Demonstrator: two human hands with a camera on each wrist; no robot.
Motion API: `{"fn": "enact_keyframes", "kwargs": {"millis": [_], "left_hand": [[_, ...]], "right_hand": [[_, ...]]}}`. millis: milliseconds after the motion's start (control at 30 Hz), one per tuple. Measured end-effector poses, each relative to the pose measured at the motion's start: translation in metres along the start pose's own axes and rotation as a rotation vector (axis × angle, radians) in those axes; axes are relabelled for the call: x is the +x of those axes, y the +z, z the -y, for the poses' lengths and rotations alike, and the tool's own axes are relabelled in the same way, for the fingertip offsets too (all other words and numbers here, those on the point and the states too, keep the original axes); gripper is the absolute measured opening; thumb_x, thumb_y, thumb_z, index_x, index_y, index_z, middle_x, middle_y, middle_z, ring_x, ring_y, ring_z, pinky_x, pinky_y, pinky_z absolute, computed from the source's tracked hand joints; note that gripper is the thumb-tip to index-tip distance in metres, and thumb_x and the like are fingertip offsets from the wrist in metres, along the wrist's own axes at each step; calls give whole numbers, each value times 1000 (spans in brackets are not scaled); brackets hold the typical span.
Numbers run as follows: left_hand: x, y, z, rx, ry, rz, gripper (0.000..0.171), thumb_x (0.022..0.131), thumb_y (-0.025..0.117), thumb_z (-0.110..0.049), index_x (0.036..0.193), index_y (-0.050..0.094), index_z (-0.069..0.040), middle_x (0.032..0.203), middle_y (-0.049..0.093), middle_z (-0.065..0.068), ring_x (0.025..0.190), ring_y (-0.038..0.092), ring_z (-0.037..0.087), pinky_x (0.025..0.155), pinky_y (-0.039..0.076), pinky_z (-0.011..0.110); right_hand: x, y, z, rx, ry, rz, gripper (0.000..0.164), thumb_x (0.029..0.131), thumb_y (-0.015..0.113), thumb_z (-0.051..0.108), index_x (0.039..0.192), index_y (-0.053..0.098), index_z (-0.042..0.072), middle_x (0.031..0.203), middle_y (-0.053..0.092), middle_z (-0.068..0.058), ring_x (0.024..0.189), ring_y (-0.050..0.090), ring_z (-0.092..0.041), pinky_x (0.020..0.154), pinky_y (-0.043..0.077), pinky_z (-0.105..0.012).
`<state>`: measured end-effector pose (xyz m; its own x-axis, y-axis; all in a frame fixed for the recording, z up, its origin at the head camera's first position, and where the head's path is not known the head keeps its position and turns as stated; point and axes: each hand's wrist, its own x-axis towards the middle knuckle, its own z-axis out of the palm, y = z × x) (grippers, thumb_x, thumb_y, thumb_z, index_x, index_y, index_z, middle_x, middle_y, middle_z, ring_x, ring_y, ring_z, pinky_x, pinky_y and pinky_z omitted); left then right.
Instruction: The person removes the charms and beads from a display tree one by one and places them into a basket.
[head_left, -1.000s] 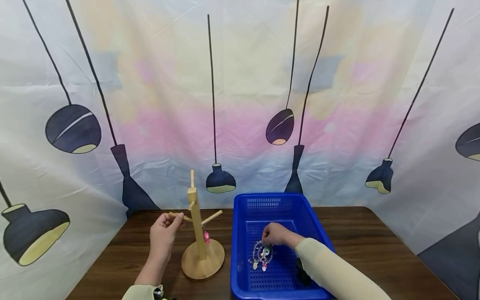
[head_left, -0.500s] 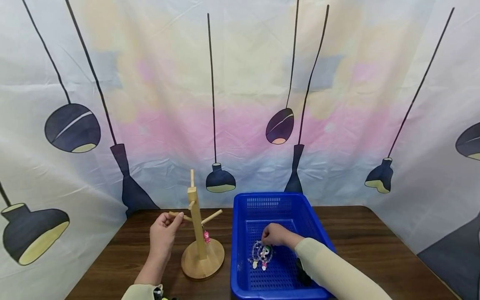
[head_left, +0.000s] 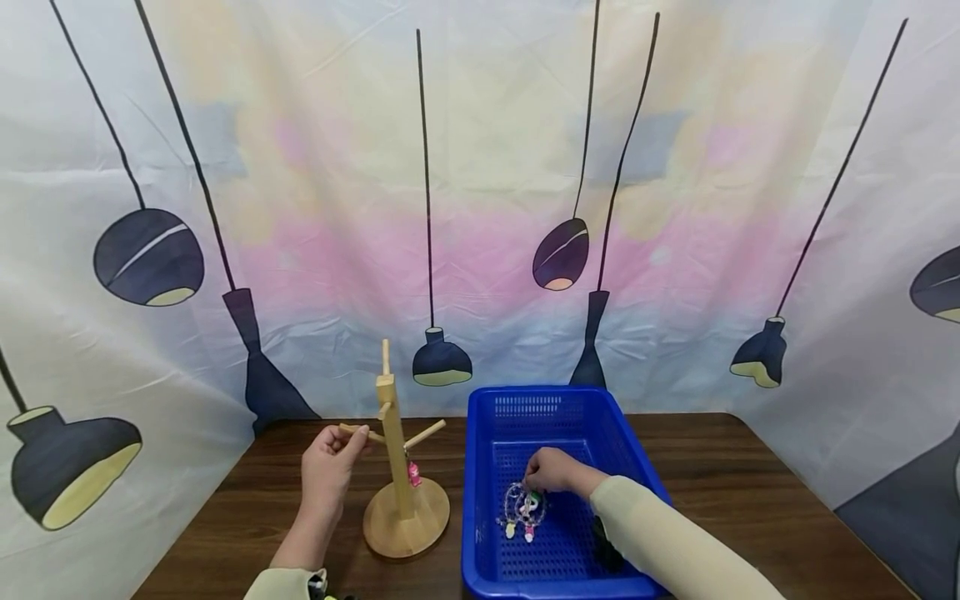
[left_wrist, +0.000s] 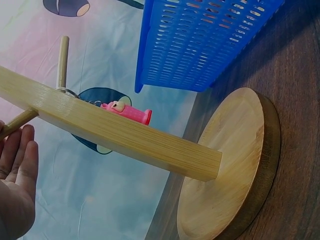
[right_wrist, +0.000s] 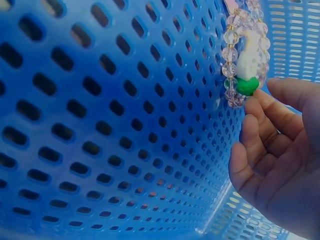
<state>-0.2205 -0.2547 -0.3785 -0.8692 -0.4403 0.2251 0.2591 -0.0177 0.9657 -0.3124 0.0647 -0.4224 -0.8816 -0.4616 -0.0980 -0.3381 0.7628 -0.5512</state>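
Observation:
A wooden peg stand point(head_left: 397, 454) with a round base stands on the table. My left hand point(head_left: 327, 467) pinches one of its side pegs point(head_left: 378, 437) between thumb and fingers. From another peg hangs a pink figure keychain point(head_left: 414, 474), also seen in the left wrist view beside the post. Inside the blue basket point(head_left: 471, 517), my right hand point(head_left: 553, 470) has thumb and forefinger at a beaded keychain point(right_wrist: 230, 70) with a white and green figure point(right_wrist: 247, 75). The fingertips pinch at its green end. Clear beads and small charms lie on the basket floor.
A dark object point(head_left: 606, 546) lies in the basket near the right sleeve point(head_left: 675, 533), partly hidden. The basket stands right of the peg stand on the brown table point(head_left: 720, 475). A cloth backdrop point(head_left: 495, 167) printed with lamps hangs behind.

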Motion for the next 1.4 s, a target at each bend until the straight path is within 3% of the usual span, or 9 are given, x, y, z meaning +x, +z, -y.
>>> {"fn": "enact_keyframes", "kwargs": {"millis": [300, 467, 600, 833, 1067, 1400], "left_hand": [[0, 1, 0, 9, -7, -7, 21, 99, 66, -5, 80, 61, -11, 70, 68, -17, 65, 68, -2, 70, 58, 12], [0, 2, -1, -1, 2, -1, 20, 99, 66, -4, 80, 61, -9, 71, 68, -17, 66, 67, -2, 69, 59, 13], [0, 1, -1, -2, -4, -8, 20, 99, 66, -5, 80, 61, -10, 72, 68, -18, 67, 67, -1, 70, 60, 15], [-1, 0, 1, 23, -11, -10, 19, 100, 66, -7, 82, 61, -11, 74, 67, -18, 70, 67, -2, 71, 60, 14], [0, 0, 2, 15, -7, -13, 20, 99, 66, -7, 80, 61, -12, 73, 68, -18, 69, 69, -1, 72, 61, 16], [0, 1, 2, 19, -13, -13, 20, 99, 66, -8, 81, 61, -12, 73, 68, -19, 69, 68, -2, 71, 61, 15]], "right_hand": [[1, -12, 2, -16, -6, -19, 16, 97, 67, 10, 85, 76, 4, 76, 71, -6, 62, 54, -12, 58, 43, -27], [-3, -32, 10, 5, -79, -22, 20, 100, 64, 11, 88, 75, 0, 82, 72, -18, 58, 44, -12, 60, 39, -27], [-7, -51, 19, 40, -148, -53, 22, 101, 62, 14, 87, 73, 2, 87, 72, -19, 59, 42, -11, 61, 37, -26], [-16, -70, 40, 147, -192, -118, 20, 104, 60, 19, 109, 73, 4, 101, 72, -17, 78, 60, -15, 69, 51, -29], [-17, -67, 64, 290, -198, -124, 25, 103, 62, 24, 116, 73, 5, 108, 74, -13, 90, 65, -16, 79, 58, -37], [-5, -50, 98, 400, -164, -82, 30, 101, 66, 27, 121, 73, 7, 111, 75, -10, 96, 68, -22, 73, 56, -28]]}}
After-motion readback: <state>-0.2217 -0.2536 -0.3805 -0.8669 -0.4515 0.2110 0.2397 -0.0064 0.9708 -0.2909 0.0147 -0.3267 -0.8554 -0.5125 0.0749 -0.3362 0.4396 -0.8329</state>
